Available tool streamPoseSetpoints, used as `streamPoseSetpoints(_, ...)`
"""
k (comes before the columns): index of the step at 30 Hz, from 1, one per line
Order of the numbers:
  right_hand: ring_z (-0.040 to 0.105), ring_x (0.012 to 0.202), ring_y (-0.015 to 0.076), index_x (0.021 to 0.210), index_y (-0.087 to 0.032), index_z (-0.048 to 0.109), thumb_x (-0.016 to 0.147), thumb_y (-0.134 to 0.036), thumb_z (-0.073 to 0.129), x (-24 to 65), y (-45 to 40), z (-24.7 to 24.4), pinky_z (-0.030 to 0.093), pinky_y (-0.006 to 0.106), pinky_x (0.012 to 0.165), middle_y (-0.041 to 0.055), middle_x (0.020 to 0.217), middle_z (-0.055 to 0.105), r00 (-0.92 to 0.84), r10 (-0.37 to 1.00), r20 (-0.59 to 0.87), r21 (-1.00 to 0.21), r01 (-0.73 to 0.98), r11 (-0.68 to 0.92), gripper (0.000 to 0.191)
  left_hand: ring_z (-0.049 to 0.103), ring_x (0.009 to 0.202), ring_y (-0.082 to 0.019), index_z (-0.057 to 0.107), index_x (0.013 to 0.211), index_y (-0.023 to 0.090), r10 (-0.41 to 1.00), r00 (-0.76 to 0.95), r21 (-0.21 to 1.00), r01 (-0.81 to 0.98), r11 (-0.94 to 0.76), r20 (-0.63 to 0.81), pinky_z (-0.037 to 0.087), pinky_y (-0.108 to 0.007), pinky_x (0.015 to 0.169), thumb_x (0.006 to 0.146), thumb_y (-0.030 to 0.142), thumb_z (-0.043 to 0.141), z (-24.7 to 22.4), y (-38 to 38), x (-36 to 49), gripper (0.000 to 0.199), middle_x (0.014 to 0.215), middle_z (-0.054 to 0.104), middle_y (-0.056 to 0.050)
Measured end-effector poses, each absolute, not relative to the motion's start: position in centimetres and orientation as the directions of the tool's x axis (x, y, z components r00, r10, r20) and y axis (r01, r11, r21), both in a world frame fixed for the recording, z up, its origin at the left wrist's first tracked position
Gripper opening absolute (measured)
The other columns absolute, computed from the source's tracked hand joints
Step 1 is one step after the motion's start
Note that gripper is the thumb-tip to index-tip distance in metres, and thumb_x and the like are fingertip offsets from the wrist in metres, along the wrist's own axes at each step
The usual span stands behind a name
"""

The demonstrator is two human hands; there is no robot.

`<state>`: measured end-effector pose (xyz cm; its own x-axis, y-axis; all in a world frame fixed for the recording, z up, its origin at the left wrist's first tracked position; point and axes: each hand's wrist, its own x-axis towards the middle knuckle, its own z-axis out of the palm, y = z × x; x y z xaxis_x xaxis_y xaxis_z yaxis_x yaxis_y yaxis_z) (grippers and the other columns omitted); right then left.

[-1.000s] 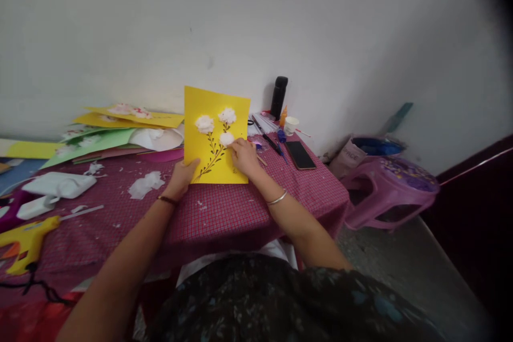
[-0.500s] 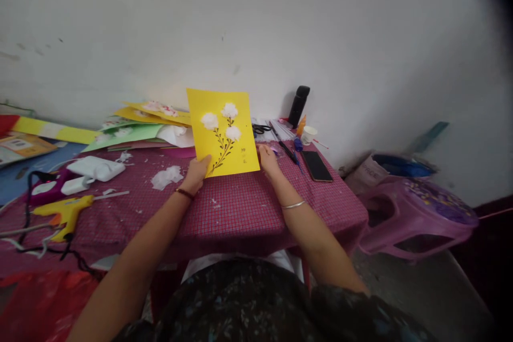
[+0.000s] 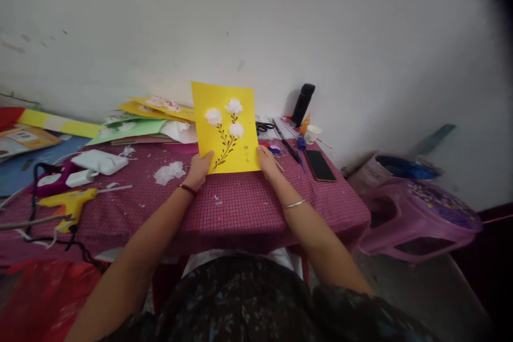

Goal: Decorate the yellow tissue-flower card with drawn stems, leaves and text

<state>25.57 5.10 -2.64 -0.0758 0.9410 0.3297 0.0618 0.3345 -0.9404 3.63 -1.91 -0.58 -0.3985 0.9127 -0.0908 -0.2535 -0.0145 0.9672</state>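
Holding yellow card (image 3: 226, 131) with both hands, raised above the far-middle part of the checked cloth (image 3: 236, 208), face toward the wearer, top tipped toward the wall (image 3: 256, 26). Left hand (image 3: 199, 169) is closed on the lower left corner, thumb on the front face. Right hand (image 3: 268, 164) is pinched on the lower right edge, fingers mostly hidden; exact finger gap: can't tell. Card front: three fluffy white blossoms (image 3: 236, 130) on dark leafy stems, small dark marks at lower right.

Left of card, far side: stack of yellow and green sheets (image 3: 146, 127), some with white fluff, pinkish-red on the top one. White scrap (image 3: 169, 172) lies on the cloth just left of left hand. Further left: white adapter (image 3: 102, 162) beside a purple block (image 3: 50, 181); yellow glue gun (image 3: 74, 203) nearer, clear of both hands, cables around it. Red plastic bag (image 3: 48, 296) at near left.

Right of card: black scissors (image 3: 264, 127) just beyond the card edge, dark pen (image 3: 290, 148), then phone (image 3: 319, 165) flat, screen dark. Behind phone: white cup (image 3: 313, 132), orange tube (image 3: 305, 124), black bottle (image 3: 303, 105) leaning slightly right by the wall. Pink stool (image 3: 417, 219) stands off the table's right end, open bag (image 3: 372, 168) behind it.
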Motion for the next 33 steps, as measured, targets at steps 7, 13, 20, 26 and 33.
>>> streamPoseSetpoints(7, 0.059, 0.078, 0.0194, 0.083, -0.022, 0.059, 0.084, -0.044, 0.044, 25.8, 4.9, -2.1, 0.049, 0.031, 0.073, 0.0018, 0.081, 0.067, -0.02, 0.949, 0.315, -0.945, 0.083, 0.316, 0.027, 0.065, 0.109, -0.024, 0.06, 0.128, 0.016, 0.941, -0.302, 0.946, -0.319, 0.048, -0.15, 0.058, -0.046, 0.091, 0.096, 0.037, 0.064, 0.0, -2.3, 3.5, 0.038, 0.128, 0.062, -0.011)
streamPoseSetpoints(13, 0.054, 0.076, 0.019, 0.077, -0.023, 0.056, 0.084, -0.036, 0.046, 26.4, 5.2, -1.5, 0.046, 0.032, 0.078, -0.0001, 0.074, 0.062, 0.069, 0.945, 0.32, -0.942, 0.127, 0.31, 0.018, 0.065, 0.106, -0.023, 0.061, 0.126, 0.016, 0.97, -0.17, 0.928, -0.358, 0.104, -0.175, 0.058, -0.044, 0.09, 0.096, 0.036, 0.064, 0.8, -2.6, 3.0, 0.036, 0.125, 0.063, -0.011)
streamPoseSetpoints(20, 0.054, 0.076, 0.0178, 0.076, -0.023, 0.056, 0.087, -0.035, 0.045, 26.6, 5.7, -1.9, 0.045, 0.03, 0.079, -0.0013, 0.075, 0.061, 0.111, 0.935, 0.336, -0.938, 0.129, 0.322, 0.02, 0.071, 0.101, -0.023, 0.065, 0.12, 0.012, 0.979, -0.176, 0.934, -0.355, 0.037, -0.106, 0.06, -0.042, 0.09, 0.093, 0.03, 0.067, 0.5, -2.4, 3.2, 0.033, 0.112, 0.073, -0.012)
streamPoseSetpoints(26, 0.056, 0.077, 0.0169, 0.077, -0.022, 0.054, 0.084, -0.029, 0.045, 26.3, 6.2, -2.3, 0.047, 0.029, 0.078, -0.0012, 0.075, 0.061, 0.147, 0.939, 0.311, -0.949, 0.1, 0.299, 0.014, 0.073, 0.105, -0.025, 0.066, 0.122, 0.011, 0.983, -0.177, 0.938, -0.347, -0.008, -0.057, 0.059, -0.038, 0.095, 0.084, 0.022, 0.069, 0.8, -2.4, 3.6, 0.039, 0.106, 0.078, -0.014)
streamPoseSetpoints(33, 0.057, 0.077, 0.0148, 0.082, -0.024, 0.053, 0.082, -0.025, 0.042, 26.0, 6.6, -2.6, 0.046, 0.026, 0.075, -0.0016, 0.082, 0.063, 0.185, 0.944, 0.274, -0.962, 0.063, 0.266, 0.011, 0.07, 0.115, -0.026, 0.07, 0.112, 0.014, 0.987, -0.156, 0.942, -0.335, -0.007, -0.048, 0.059, -0.038, 0.097, 0.083, 0.016, 0.064, 0.6, -2.6, 3.8, 0.029, 0.108, 0.078, -0.013)
